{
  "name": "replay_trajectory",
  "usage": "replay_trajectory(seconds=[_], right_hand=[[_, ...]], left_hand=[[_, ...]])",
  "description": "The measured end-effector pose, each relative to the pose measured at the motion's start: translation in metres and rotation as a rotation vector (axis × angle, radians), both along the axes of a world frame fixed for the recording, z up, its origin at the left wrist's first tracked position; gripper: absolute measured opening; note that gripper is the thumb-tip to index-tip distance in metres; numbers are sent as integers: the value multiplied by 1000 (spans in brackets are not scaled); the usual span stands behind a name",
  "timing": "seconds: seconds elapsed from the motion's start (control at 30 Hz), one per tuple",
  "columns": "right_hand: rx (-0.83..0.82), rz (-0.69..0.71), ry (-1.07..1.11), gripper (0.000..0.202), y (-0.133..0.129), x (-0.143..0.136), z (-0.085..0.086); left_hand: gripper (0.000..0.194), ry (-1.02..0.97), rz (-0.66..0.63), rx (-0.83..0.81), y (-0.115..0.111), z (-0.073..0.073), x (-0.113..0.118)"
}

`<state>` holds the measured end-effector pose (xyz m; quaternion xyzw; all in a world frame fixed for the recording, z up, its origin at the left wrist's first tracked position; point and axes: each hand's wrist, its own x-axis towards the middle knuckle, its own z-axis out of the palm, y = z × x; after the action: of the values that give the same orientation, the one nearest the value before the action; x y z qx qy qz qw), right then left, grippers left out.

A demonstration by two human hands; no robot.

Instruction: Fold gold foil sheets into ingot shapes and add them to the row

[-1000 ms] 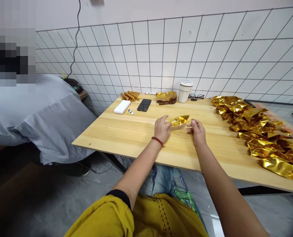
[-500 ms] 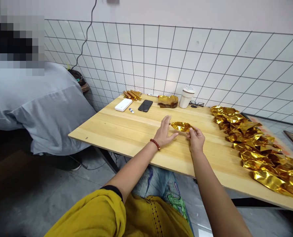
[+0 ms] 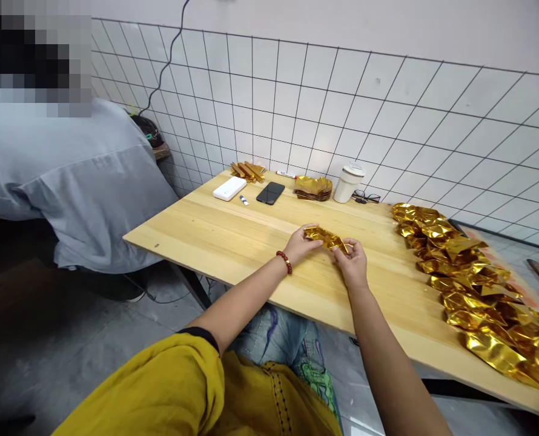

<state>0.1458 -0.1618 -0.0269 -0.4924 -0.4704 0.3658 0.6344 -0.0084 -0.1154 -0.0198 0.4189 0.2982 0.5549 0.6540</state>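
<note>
Between my two hands is a folded gold foil paper piece (image 3: 326,237), creased and shiny, held just over the wooden table (image 3: 197,236). My left hand (image 3: 300,243), with a red bead bracelet at the wrist, grips its left end between thumb and fingers. At the other end, my right hand (image 3: 352,261) pinches the foil with thumb and forefinger. Many similar folded gold foil pieces (image 3: 469,272) lie in a long overlapping row along the table's right side.
Toward the back are flat gold strips (image 3: 248,172), a white power bank (image 3: 229,188), a phone (image 3: 270,193), a marker (image 3: 286,174), stacked gold paper (image 3: 313,188), a white cup (image 3: 349,182) and glasses (image 3: 366,197). A person in a grey shirt (image 3: 92,181) is at the left.
My left hand, apart from the foil piece before, has closed on its left end. The piece is now tilted, its right end lower. The view has shifted slightly.
</note>
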Motion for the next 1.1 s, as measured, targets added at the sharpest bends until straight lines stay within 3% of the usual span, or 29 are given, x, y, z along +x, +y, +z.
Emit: replay_trajectory(seconds=[0.2, 0.37, 0.73, 0.8, 0.97, 1.1], right_hand=[[-27, 19, -104, 39, -3, -1, -3], [-8, -15, -237, 33, -5, -2, -2], [-65, -48, -54, 30, 2, 2, -1], [-57, -32, -51, 31, 1, 1, -2], [-18, 48, -119, 36, -3, -5, -3], [80, 111, -247, 35, -4, -7, -7]], left_hand=[[31, 52, 48, -38, -1, 5, -1], [32, 122, 78, 100, -6, 4, 1], [20, 67, 87, -102, 1, 3, -2], [24, 24, 68, -98, -1, 4, -2], [65, -50, 14, 39, -6, 1, 3], [62, -25, 84, 4, -5, 1, 3]])
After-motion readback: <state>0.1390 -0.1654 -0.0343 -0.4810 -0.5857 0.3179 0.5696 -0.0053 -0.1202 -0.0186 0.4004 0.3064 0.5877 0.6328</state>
